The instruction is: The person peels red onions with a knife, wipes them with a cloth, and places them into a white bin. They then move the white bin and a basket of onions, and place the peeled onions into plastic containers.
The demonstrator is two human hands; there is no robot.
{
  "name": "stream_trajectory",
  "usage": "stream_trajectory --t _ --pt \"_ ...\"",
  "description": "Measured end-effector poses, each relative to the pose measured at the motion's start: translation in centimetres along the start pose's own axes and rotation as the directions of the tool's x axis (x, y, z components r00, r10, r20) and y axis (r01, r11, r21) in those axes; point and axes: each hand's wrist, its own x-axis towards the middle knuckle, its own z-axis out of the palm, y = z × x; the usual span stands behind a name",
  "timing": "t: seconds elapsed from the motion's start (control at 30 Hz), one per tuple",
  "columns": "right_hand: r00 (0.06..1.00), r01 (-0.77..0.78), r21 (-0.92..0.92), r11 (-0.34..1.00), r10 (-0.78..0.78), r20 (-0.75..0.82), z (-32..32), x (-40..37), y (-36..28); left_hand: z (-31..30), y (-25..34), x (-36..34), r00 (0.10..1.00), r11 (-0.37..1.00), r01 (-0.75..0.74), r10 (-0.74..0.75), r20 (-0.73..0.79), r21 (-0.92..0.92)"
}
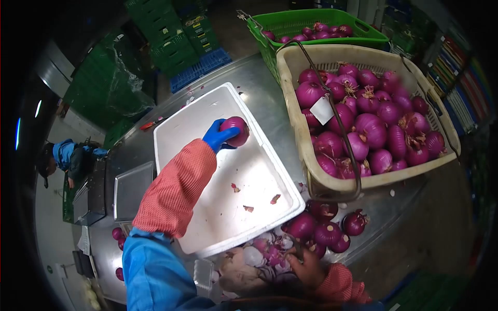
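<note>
My left hand (220, 136), in a blue glove, is closed around a red onion (236, 130) above a white foam box (284, 199). A few bits of dry onion skin (249, 209) lie on the box floor. Lower down, my right hand (307, 268) has its fingers closed on a thin, dark, knife-like tool (298, 250), partly hidden by the fingers. Beside that hand is a heap of onion peelings (254, 257). Several loose red onions (327, 234) lie just beyond it on the metal table (374, 228).
A cream crate (293, 116) full of red onions, with a metal handle, stands at the right. Behind it is a green crate (321, 19) with more onions. A metal tray (134, 189) lies left of the box. Another person (70, 158) is at the far left.
</note>
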Motion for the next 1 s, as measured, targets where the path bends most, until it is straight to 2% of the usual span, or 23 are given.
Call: stream_trajectory --t 0.07,0.1,0.17,0.23,0.3,0.37,0.47,0.6,0.87,0.97,1.0 --pt "0.998 0.038 -0.044 0.998 -0.040 -0.038 -0.1 -0.3 -1.6 0.4 2.7 -6.8 0.973 0.948 0.009 0.066 0.222 -0.319" --pt "0.997 0.056 -0.067 0.996 -0.060 -0.054 -0.1 -0.4 -2.3 0.4 2.5 -9.3 0.965 0.900 0.068 0.051 0.259 -0.430" --pt "0.950 0.273 -0.139 0.952 -0.289 -0.115 0.0 -0.4 -3.6 1.4 3.3 -15.1 0.905 0.844 0.132 0.112 0.411 -0.520" --pt "0.865 0.412 -0.224 0.884 -0.456 -0.208 0.2 -0.5 -5.8 2.7 3.1 -19.8 0.825 0.757 0.221 0.192 0.532 -0.615" --pt "0.831 0.445 -0.321 0.836 -0.519 -0.201 0.2 -1.1 -8.5 4.0 1.5 -23.8 0.845 0.673 0.258 0.190 0.500 -0.693" --pt "0.747 0.532 -0.463 0.709 -0.651 -0.139 0.7 -1.7 -10.7 4.7 0.4 -27.6 0.860 0.680 0.241 0.181 0.477 -0.693" --pt "0.640 0.572 -0.660 0.486 -0.768 -0.011 2.2 -3.1 -12.2 5.5 -1.9 -31.6 0.922 0.741 0.072 0.207 0.328 -0.668" --pt "0.636 0.568 -0.736 0.369 -0.764 0.109 4.1 -4.9 -12.0 6.2 -4.5 -35.2 0.961 0.771 -0.060 0.217 0.172 -0.634" --pt "0.660 0.538 -0.770 0.342 -0.740 0.132 6.7 -5.7 -8.7 6.9 -7.7 -39.7 0.970 0.783 -0.199 0.245 -0.002 -0.589" --pt "0.659 0.539 -0.760 0.364 -0.744 0.110 6.4 -4.7 -6.3 6.7 -7.8 -41.2 0.984 0.727 -0.129 0.178 0.004 -0.674" --pt "0.724 0.458 -0.770 0.444 -0.689 0.033 5.6 -3.7 -4.2 6.3 -7.4 -41.9 0.976 0.731 -0.148 0.219 0.024 -0.666"
